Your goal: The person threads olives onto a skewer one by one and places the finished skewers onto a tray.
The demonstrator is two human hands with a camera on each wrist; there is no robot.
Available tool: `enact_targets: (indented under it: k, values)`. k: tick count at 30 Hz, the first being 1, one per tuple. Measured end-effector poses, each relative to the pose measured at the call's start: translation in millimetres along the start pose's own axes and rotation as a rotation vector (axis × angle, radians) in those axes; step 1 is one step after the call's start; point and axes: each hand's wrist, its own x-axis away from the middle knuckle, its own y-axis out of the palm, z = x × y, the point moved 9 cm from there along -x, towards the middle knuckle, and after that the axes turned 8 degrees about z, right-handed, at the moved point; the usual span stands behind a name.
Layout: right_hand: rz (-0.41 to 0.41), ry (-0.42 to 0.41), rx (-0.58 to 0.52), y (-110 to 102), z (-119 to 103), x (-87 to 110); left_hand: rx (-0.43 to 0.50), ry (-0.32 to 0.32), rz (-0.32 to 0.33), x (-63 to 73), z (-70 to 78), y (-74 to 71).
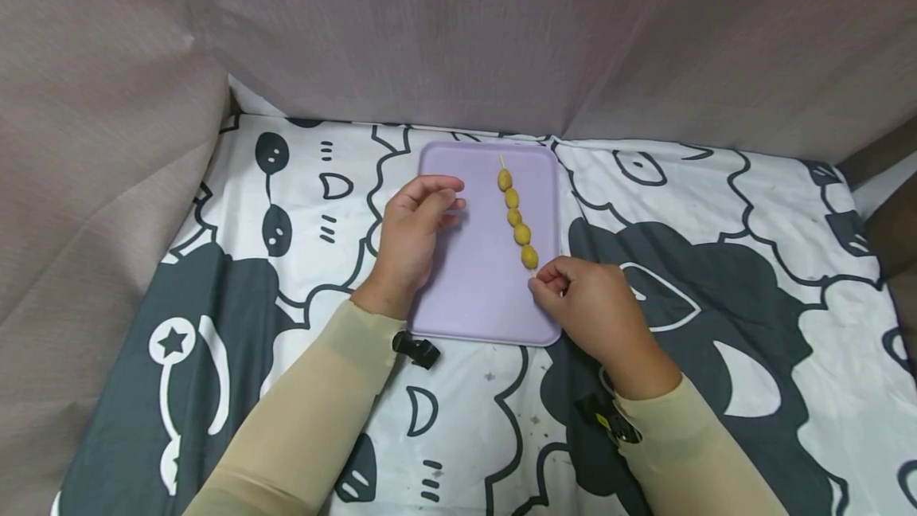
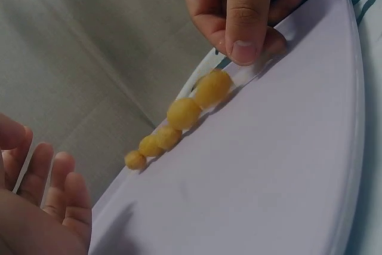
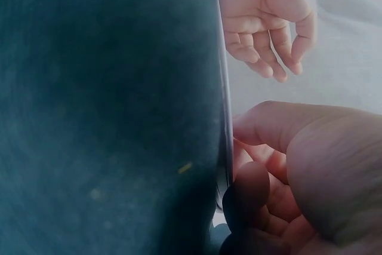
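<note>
A thin skewer threaded with several yellow oval balls [image 1: 521,234] lies along the right half of a lilac tray [image 1: 473,293]. At the skewer's near end, my right hand [image 1: 591,301] pinches the bare stick between thumb and forefinger, over the tray's right edge. My left hand [image 1: 415,229] hovers at the tray's left side, fingers loosely bent and holding nothing. In the left wrist view the yellow balls [image 2: 184,113] run away from the pinching right hand [image 2: 245,16]. The skewer is out of sight in the right wrist view, where the left hand [image 3: 265,22] shows relaxed fingers.
A white and dark grey cartoon-print cloth [image 1: 322,420] covers the surface under the tray. Beige fabric [image 1: 458,38] hangs behind and on the left. Both wrists wear black straps, one of them a left wrist strap [image 1: 416,349].
</note>
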Motion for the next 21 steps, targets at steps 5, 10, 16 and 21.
enact_targets:
  k: [5,10,16,21]
  values:
    - [-0.007,-0.001,0.004,0,0,-0.8,-0.001,0.007,-0.001,-1.2,-0.2,0.2]
    - [0.078,-0.054,-0.008,-14,-1,-2.4,-0.01,0.019,-0.011,-1.2,2.7,2.7]
    - [0.32,-0.165,-0.019,-55,-1,-2.4,-0.228,0.142,-0.017,6.7,21.0,2.5]
    - [0.421,-0.197,0.003,-86,2,-4.8,-0.476,0.363,-0.046,17.3,47.7,3.3]
